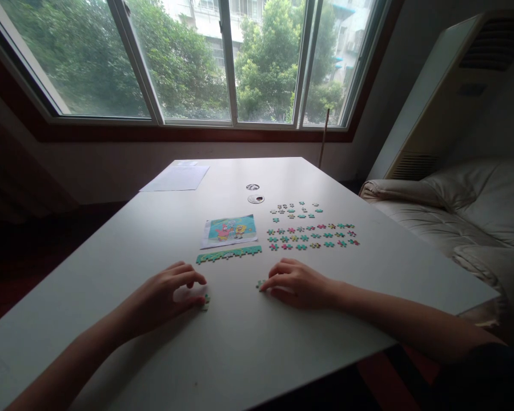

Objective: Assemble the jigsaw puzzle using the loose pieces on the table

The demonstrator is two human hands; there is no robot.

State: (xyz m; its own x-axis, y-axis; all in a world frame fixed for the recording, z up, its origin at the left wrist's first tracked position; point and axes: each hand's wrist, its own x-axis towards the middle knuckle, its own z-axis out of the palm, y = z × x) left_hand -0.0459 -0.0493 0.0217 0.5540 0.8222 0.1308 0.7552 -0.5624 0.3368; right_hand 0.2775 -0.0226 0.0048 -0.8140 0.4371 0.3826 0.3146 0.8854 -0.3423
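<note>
My left hand (165, 297) rests on the white table (240, 342) with curled fingers pinching a small green puzzle piece (205, 301) at its fingertips. My right hand (297, 282) lies close by, its fingertips closed on another small puzzle piece (260, 283). Just beyond both hands lies a joined green strip of puzzle pieces (229, 253). Behind the strip is a colourful cartoon reference picture (230, 230). Several loose puzzle pieces (310, 237) are laid out in rows to the right of the picture.
Two round cable holes (256, 198) sit in the table past the pieces. A sheet of paper (175, 177) lies at the far left corner. A pale sofa (462, 211) stands to the right, windows ahead.
</note>
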